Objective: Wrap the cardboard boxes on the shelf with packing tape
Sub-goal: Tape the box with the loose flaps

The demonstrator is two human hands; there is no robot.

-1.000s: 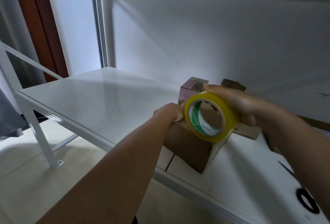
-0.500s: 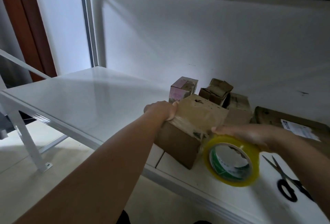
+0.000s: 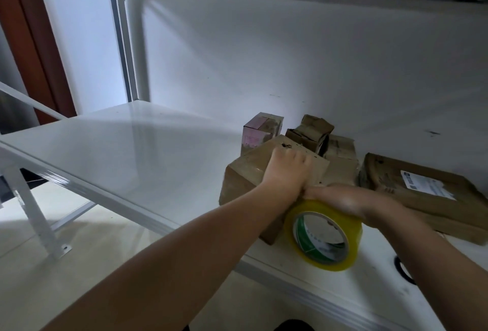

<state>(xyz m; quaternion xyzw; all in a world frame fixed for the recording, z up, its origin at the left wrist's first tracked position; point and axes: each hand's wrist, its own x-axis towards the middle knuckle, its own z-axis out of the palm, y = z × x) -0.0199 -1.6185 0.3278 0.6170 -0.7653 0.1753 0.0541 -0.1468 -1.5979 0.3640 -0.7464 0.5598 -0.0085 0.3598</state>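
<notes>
Under the left hand [image 3: 286, 172], pressing flat-fingered on the cardboard box [image 3: 245, 172]. Beside it, right hand [image 3: 340, 198] gripping the tape roll [image 3: 323, 237]. Risking wrinkled tape if pulled slack.

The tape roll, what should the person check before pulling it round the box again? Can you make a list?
1. Left hand rests on top of the box, steadying it: ok.
2. Right hand grips the tape roll: ok.
3. Roll sits close against the box's near side: ok.
4. Tape stuck flat with no wrinkles: cannot tell.
5. Room on the shelf to the left for turning the box: ok.
6. Scissors within reach for cutting: cannot tell, only a dark loop shows past the right forearm.
</notes>
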